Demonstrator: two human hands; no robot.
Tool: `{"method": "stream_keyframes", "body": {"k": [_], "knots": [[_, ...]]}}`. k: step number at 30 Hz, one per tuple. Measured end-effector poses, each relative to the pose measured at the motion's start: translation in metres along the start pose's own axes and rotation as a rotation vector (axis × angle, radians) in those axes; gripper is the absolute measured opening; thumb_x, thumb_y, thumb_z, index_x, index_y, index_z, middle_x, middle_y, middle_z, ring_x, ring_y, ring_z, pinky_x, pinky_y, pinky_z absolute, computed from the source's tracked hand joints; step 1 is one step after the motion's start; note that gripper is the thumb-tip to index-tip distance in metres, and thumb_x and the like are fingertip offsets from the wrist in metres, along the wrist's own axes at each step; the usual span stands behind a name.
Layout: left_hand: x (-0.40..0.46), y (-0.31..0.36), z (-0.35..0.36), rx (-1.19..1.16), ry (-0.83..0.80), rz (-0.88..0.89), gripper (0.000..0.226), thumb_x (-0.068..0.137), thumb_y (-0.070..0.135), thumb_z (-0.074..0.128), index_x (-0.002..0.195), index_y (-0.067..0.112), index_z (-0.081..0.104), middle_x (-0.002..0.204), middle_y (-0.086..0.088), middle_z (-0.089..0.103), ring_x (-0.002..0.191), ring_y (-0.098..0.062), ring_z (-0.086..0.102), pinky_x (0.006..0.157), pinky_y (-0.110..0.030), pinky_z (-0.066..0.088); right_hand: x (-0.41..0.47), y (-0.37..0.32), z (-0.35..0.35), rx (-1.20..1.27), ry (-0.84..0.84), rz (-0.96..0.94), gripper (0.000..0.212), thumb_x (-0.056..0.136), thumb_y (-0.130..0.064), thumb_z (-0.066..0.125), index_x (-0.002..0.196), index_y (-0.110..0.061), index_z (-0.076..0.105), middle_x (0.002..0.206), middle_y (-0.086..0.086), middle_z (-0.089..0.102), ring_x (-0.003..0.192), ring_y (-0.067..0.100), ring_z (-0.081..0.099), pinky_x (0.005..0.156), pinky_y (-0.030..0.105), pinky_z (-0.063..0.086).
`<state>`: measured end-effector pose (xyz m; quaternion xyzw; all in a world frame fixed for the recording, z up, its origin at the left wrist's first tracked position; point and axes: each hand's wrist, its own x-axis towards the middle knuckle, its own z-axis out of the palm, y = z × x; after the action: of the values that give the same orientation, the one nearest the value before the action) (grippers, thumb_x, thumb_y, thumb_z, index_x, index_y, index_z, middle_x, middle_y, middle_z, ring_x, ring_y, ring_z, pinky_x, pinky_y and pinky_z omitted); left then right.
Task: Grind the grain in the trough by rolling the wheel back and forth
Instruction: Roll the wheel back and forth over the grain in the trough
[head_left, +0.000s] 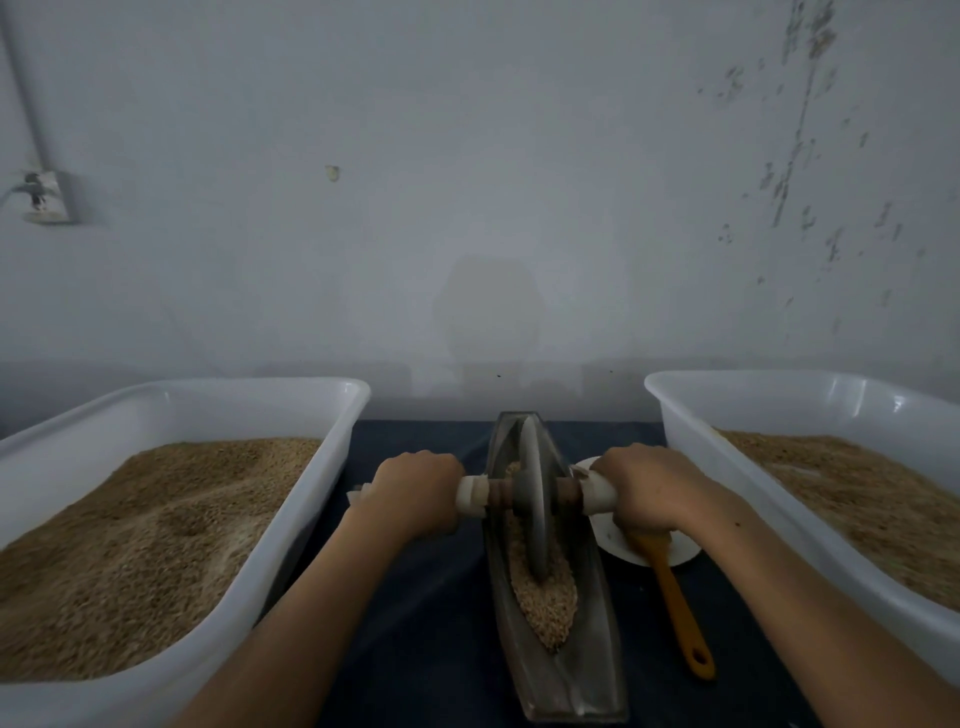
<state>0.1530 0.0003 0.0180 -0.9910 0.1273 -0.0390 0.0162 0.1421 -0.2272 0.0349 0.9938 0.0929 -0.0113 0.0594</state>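
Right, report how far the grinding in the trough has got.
Done: the trough is loaded with grain, and the wheel sits in it. In hand: the left hand and right hand grip the axle ends. Left: the grain near the close end looks whole, so most of the rolling seems to remain.

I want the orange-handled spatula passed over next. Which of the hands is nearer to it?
Right. The right hand grips the axle just above the spatula; the left hand is across the trough.
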Motion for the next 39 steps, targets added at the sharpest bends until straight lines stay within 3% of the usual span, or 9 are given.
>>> {"method": "stream_keyframes", "body": {"k": [4, 8, 15, 18, 22, 26, 29, 33, 39], "knots": [[-0.002, 0.003, 0.004, 0.009, 0.16, -0.028, 0.015, 0.088, 0.026, 0.059, 0.1, 0.021, 0.053, 0.101, 0.001, 0.061, 0.082, -0.015, 0.052, 0.07, -0.028, 0.037, 0.003, -0.003, 0.011, -0.007, 0.269, 0.003, 0.012, 0.088, -0.016, 0.056, 0.093, -0.026, 0.052, 0.1, -0.001, 0.063, 0.091, 0.018, 0.059, 0.079, 0.031, 0.047], [-0.003, 0.003, 0.004, 0.011, 0.201, -0.022, 0.015, 0.089, 0.026, 0.057, 0.102, 0.021, 0.053, 0.101, 0.0, 0.061, 0.084, -0.015, 0.054, 0.071, -0.028, 0.037, 0.002, -0.002, 0.012, 0.011, 0.274, 0.003, 0.012, 0.089, -0.015, 0.055, 0.089, -0.027, 0.05, 0.098, -0.001, 0.063, 0.09, 0.019, 0.059, 0.078, 0.031, 0.047], [-0.002, 0.002, -0.006, 0.007, -0.094, 0.009, 0.03, 0.081, 0.026, 0.068, 0.108, 0.019, 0.058, 0.093, 0.002, 0.059, 0.082, -0.014, 0.053, 0.073, -0.028, 0.041, -0.005, 0.001, -0.007, 0.021, -0.108, 0.002, 0.031, 0.084, -0.019, 0.065, 0.115, -0.021, 0.058, 0.105, 0.001, 0.063, 0.091, 0.016, 0.06, 0.078, 0.028, 0.048], [-0.002, 0.001, -0.008, -0.022, -0.177, 0.003, 0.034, 0.079, 0.027, 0.071, 0.11, 0.019, 0.058, 0.093, 0.002, 0.058, 0.083, -0.014, 0.054, 0.074, -0.028, 0.043, -0.007, 0.0, -0.01, 0.015, -0.156, 0.003, 0.034, 0.084, -0.02, 0.067, 0.116, -0.02, 0.059, 0.106, 0.003, 0.063, 0.095, 0.017, 0.062, 0.081, 0.029, 0.05], [-0.002, 0.003, -0.005, -0.002, -0.071, -0.008, 0.025, 0.082, 0.025, 0.067, 0.105, 0.018, 0.058, 0.091, 0.002, 0.059, 0.08, -0.015, 0.053, 0.072, -0.029, 0.042, -0.005, 0.0, -0.006, 0.023, -0.067, 0.001, 0.03, 0.086, -0.019, 0.064, 0.116, -0.021, 0.059, 0.108, 0.002, 0.064, 0.097, 0.018, 0.061, 0.086, 0.031, 0.05], [-0.002, 0.005, 0.003, 0.025, 0.157, -0.02, 0.011, 0.087, 0.024, 0.057, 0.096, 0.02, 0.054, 0.098, 0.0, 0.063, 0.08, -0.016, 0.054, 0.069, -0.029, 0.038, 0.0, -0.002, 0.008, 0.005, 0.198, 0.004, 0.013, 0.089, -0.015, 0.056, 0.096, -0.025, 0.054, 0.103, 0.0, 0.064, 0.093, 0.019, 0.06, 0.083, 0.033, 0.049], [-0.001, 0.004, 0.006, 0.019, 0.201, -0.027, 0.011, 0.088, 0.026, 0.057, 0.097, 0.021, 0.053, 0.099, 0.0, 0.062, 0.088, -0.019, 0.058, 0.069, -0.029, 0.037, 0.002, -0.002, 0.012, 0.008, 0.282, -0.011, 0.013, 0.088, -0.014, 0.054, 0.092, -0.026, 0.051, 0.099, -0.001, 0.063, 0.091, 0.02, 0.06, 0.08, 0.034, 0.049], [0.0, 0.002, 0.003, 0.015, 0.109, -0.015, 0.019, 0.085, 0.025, 0.062, 0.103, 0.02, 0.057, 0.1, 0.0, 0.063, 0.089, -0.017, 0.059, 0.073, -0.028, 0.041, 0.002, 0.0, 0.007, 0.004, 0.165, -0.017, 0.017, 0.087, -0.015, 0.059, 0.098, -0.027, 0.054, 0.101, -0.001, 0.063, 0.087, 0.016, 0.057, 0.077, 0.03, 0.046], [-0.001, -0.001, -0.005, -0.042, -0.162, 0.004, 0.035, 0.08, 0.025, 0.071, 0.111, 0.018, 0.058, 0.097, 0.0, 0.061, 0.083, -0.015, 0.053, 0.075, -0.029, 0.043, -0.002, 0.001, -0.007, 0.016, -0.129, -0.023, 0.029, 0.083, -0.019, 0.066, 0.111, -0.022, 0.059, 0.08, -0.007, 0.051, 0.08, 0.013, 0.055, 0.071, 0.026, 0.043]]}}
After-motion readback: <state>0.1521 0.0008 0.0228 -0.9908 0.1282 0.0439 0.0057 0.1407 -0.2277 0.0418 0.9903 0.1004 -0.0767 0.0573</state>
